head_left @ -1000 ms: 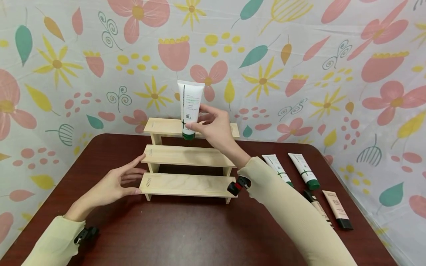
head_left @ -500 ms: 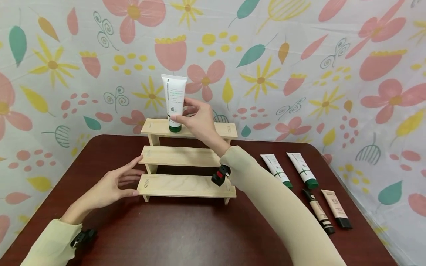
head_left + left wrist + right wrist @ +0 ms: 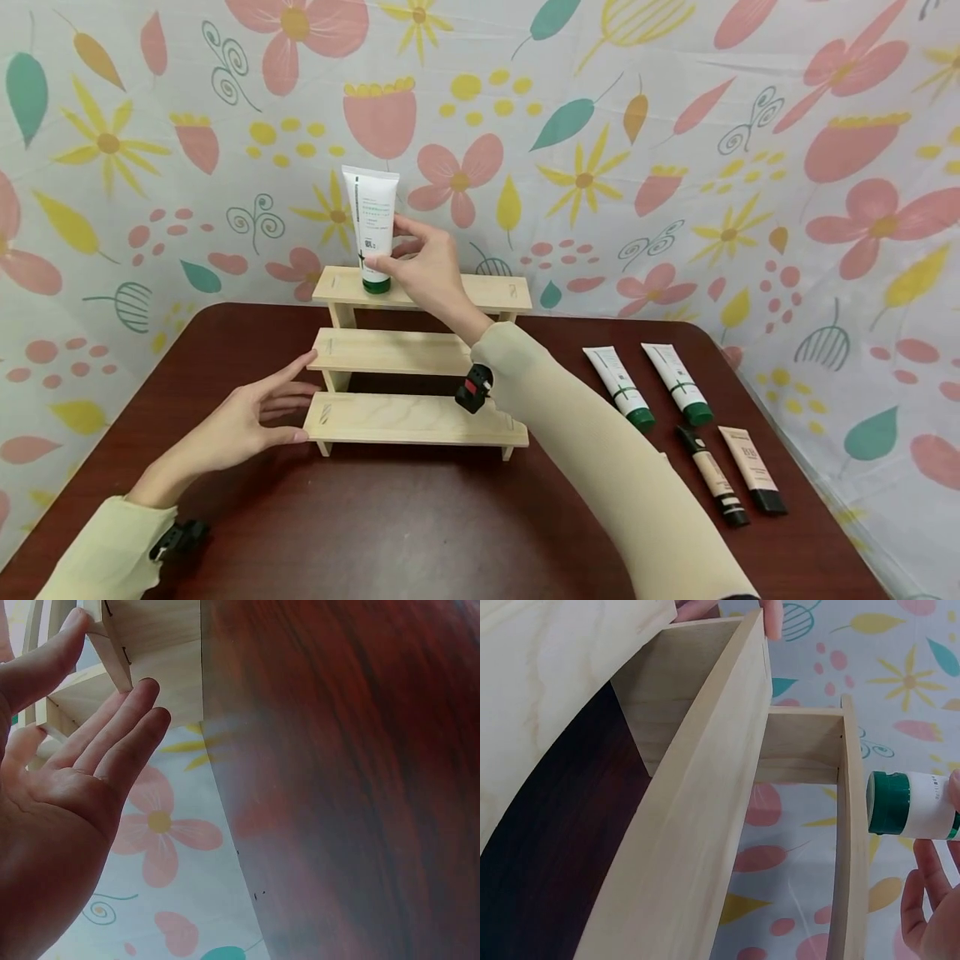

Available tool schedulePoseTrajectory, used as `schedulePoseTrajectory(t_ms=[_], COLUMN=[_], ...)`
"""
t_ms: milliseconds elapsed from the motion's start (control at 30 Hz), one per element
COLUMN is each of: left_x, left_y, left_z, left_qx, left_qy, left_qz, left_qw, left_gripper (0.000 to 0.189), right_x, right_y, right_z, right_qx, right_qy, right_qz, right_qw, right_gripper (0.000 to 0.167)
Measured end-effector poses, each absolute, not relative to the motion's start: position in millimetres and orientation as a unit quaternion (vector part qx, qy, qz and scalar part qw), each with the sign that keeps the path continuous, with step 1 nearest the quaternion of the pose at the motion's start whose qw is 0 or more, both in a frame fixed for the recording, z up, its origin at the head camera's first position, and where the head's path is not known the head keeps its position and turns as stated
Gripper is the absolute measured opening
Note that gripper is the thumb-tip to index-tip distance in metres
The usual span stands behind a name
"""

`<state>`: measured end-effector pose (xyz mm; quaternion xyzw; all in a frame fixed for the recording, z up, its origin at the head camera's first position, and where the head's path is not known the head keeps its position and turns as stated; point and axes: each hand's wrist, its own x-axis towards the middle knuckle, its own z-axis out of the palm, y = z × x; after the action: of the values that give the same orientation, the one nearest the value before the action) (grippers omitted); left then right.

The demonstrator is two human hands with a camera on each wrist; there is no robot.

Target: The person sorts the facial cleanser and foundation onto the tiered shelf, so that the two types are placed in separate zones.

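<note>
My right hand [image 3: 431, 265] pinches a white squeeze tube [image 3: 372, 208] low on its body, above the green cap [image 3: 377, 286]. The tube stands cap down over the left part of the top board of a three-step wooden display rack [image 3: 416, 421]. In the right wrist view the green cap [image 3: 889, 802] is right beside the top board [image 3: 853, 862]; whether they touch I cannot tell. My left hand [image 3: 240, 421] touches the rack's left end, fingers fairly straight, thumb at the lowest step and index finger at the middle one. The left wrist view shows that hand [image 3: 75, 795] spread along the rack's side.
On the right of the dark red-brown table [image 3: 405, 525] lie two more white tubes with green caps [image 3: 619, 387] [image 3: 678, 383]. Nearer are a slim beige tube with black ends [image 3: 712, 477] and a beige BB tube [image 3: 752, 469]. A flowered cloth [image 3: 480, 100] hangs behind.
My right hand has carried the tube leftward and down onto or just over the top board's left part. The left hand has kept its place at the rack.
</note>
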<state>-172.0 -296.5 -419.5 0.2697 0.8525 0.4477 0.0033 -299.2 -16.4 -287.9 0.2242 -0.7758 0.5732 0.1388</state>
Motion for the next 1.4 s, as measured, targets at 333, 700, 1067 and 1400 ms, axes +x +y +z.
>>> schedulePoseTrajectory(t_ms=[333, 700, 1067, 1400], left_x=[-171, -174, -177, -174], left_y=[-298, -296, -292, -296], left_z=[-418, -419, -416, -419], left_qx=[0.269, 0.265, 0.262, 0.252], left_qy=[0.854, 0.846, 0.844, 0.848], left_qz=[0.446, 0.463, 0.467, 0.465], left_qw=[0.004, 0.011, 0.018, 0.021], left_gripper=[0.106, 0.107, 0.108, 0.108], right_x=[-307, -313, -316, -316], right_y=[-27, -28, -23, -20], right_z=[-292, -291, -291, -294], right_qx=[0.230, 0.234, 0.242, 0.258], right_qy=[-0.785, -0.787, -0.781, -0.781], right_qz=[0.562, 0.553, 0.557, 0.555], right_qw=[0.126, 0.140, 0.148, 0.122], right_gripper=[0.061, 0.061, 0.060, 0.054])
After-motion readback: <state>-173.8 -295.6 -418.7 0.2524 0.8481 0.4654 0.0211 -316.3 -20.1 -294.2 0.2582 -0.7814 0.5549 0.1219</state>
